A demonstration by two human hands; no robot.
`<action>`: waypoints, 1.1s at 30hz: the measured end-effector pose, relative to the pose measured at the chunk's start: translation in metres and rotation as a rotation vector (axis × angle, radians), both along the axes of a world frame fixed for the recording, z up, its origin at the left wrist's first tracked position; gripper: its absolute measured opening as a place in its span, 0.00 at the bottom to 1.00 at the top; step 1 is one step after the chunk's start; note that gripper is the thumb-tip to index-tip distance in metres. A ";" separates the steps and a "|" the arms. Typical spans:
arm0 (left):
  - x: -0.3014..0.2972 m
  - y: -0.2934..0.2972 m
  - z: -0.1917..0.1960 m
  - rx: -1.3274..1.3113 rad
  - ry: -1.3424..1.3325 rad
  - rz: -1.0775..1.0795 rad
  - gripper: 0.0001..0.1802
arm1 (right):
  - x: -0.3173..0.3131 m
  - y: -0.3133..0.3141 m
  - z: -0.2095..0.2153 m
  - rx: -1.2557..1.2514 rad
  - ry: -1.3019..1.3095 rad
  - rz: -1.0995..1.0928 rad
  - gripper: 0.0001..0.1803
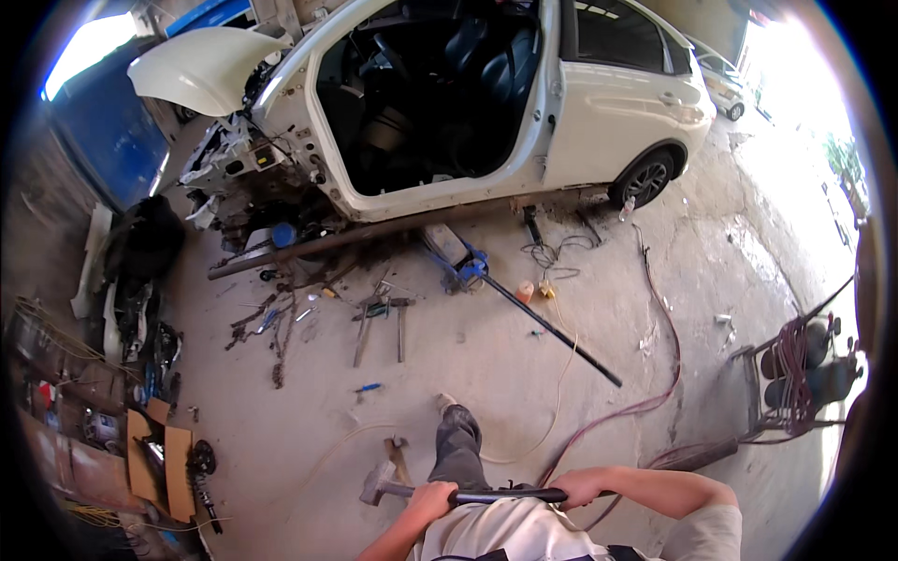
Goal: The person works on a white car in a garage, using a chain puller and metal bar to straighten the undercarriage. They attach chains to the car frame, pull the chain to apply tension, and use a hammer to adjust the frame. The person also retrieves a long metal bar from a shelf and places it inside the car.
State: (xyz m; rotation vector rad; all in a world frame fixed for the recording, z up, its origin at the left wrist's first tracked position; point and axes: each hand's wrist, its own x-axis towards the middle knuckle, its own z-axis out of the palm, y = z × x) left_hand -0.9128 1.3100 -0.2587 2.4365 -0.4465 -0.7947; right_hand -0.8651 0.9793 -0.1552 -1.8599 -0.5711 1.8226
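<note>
Head view looked down on a long-handled sledgehammer with a grey steel head (379, 482) and a dark handle, held level across the person's body just above the near edge of the concrete floor (468, 365). Both hands were on the handle: the left hand (432, 497) had its grip clenched around the shaft just beside the steel head, and the right hand (577, 487) had its grip clenched around the far end of the same shaft, the two hands well apart. Below the hammer head, a grey-trousered leg and light shoe (456, 439) stood on the floor. Near the middle of the floor lay two smaller wooden-handled hammers (382, 323), side by side, and a long black steel bar (552, 329) ran slantwise from a blue floor jack (456, 262). A red hose (655, 374) curved along the right side of the floor toward a trolley carrying dark gas cylinders (804, 374). At the far edge of the floor stood a white car body with its front door and wing removed (524, 103), resting above a rusty steel beam (374, 234).
</note>
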 end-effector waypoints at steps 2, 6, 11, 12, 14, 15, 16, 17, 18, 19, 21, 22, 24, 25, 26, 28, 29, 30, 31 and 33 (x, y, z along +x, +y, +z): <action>0.077 0.000 -0.005 -0.003 -0.029 -0.032 0.06 | 0.066 0.008 -0.003 -0.055 -0.041 -0.049 0.13; 0.188 0.006 -0.017 -0.065 -0.282 0.077 0.13 | 0.169 0.036 0.006 -0.114 -0.014 -0.150 0.10; 0.294 0.016 0.041 -0.089 -0.057 0.391 0.21 | 0.313 0.054 -0.034 -0.179 -0.200 -0.154 0.14; 0.303 0.025 0.040 -0.068 -0.052 0.446 0.21 | 0.347 0.059 -0.049 -0.234 -0.198 -0.133 0.15; 0.312 0.043 0.031 -0.010 -0.058 0.560 0.20 | 0.422 0.073 -0.084 -0.199 -0.178 -0.065 0.12; 0.312 0.048 0.026 0.013 -0.090 0.625 0.20 | 0.457 0.083 -0.104 -0.316 -0.207 0.008 0.11; 0.304 0.053 0.020 0.038 -0.117 0.694 0.20 | 0.491 0.095 -0.104 -0.277 -0.242 -0.030 0.08; 0.296 0.058 0.010 0.046 -0.071 0.761 0.20 | 0.521 0.097 -0.135 -0.307 -0.249 0.049 0.08; 0.283 0.060 0.001 0.061 -0.021 0.836 0.20 | 0.550 0.106 -0.155 -0.348 -0.230 0.032 0.08; 0.270 0.060 0.001 0.093 0.032 0.876 0.20 | 0.575 0.116 -0.164 -0.395 -0.260 0.078 0.08; 0.268 0.046 0.009 0.139 0.156 1.099 0.21 | 0.641 0.146 -0.179 -0.435 -0.316 0.169 0.08; 0.269 0.035 0.015 0.146 0.259 1.250 0.22 | 0.664 0.157 -0.188 -0.451 -0.308 0.193 0.08; 0.278 0.004 0.027 0.120 0.261 1.354 0.21 | 0.706 0.171 -0.207 -0.463 -0.312 0.259 0.09; 0.281 -0.011 0.029 0.106 0.263 1.404 0.21 | 0.725 0.177 -0.220 -0.456 -0.318 0.300 0.10; 0.282 -0.027 0.019 0.033 0.232 1.420 0.20 | 0.741 0.181 -0.234 -0.449 -0.329 0.339 0.10; 0.310 -0.054 0.015 0.004 0.253 1.411 0.20 | 0.768 0.181 -0.264 -0.504 -0.344 0.277 0.10; 0.326 -0.062 0.016 -0.022 0.260 1.403 0.20 | 0.775 0.184 -0.277 -0.526 -0.354 0.242 0.11; 0.347 -0.068 0.015 -0.051 0.260 1.394 0.20 | 0.783 0.187 -0.285 -0.518 -0.370 0.239 0.11; 0.365 -0.072 0.016 -0.068 0.231 1.374 0.20 | 0.788 0.188 -0.292 -0.511 -0.385 0.234 0.12; 0.408 -0.071 0.022 -0.110 0.185 1.369 0.20 | 0.801 0.191 -0.303 -0.498 -0.401 0.234 0.14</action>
